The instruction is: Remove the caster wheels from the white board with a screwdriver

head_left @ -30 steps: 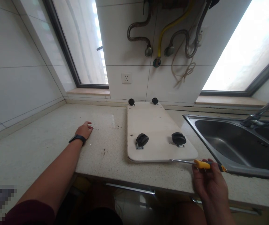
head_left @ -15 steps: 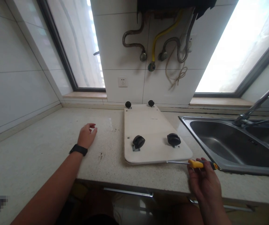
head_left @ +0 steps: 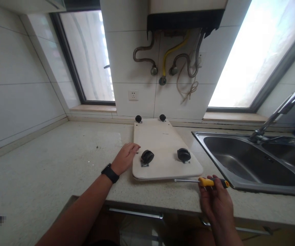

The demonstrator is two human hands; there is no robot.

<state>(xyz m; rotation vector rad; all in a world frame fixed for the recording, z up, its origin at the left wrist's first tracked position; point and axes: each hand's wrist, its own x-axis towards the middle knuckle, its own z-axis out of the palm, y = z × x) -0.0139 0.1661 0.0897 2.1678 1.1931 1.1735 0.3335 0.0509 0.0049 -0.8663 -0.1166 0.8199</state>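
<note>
Since the earlier frame, the left hand (head_left: 125,158) had moved across the countertop (head_left: 47,171) to the left edge of the white board (head_left: 160,141), while the right hand (head_left: 217,200) kept the screwdriver (head_left: 207,182) near the board's front edge. The step in hand looked like one of positioning the hands around the board. Any work on its face would have called for steadying it and lifting the tool's tip above that edge.

The board lay on the countertop beside the sink (head_left: 270,189), its four black casters (head_left: 147,156) facing up. The left hand was open, palm down, fingers extended together; firm contact could not be told. The right hand, turned partly palm up, gripped the yellow-and-black handle, the shaft pointing left.
</note>
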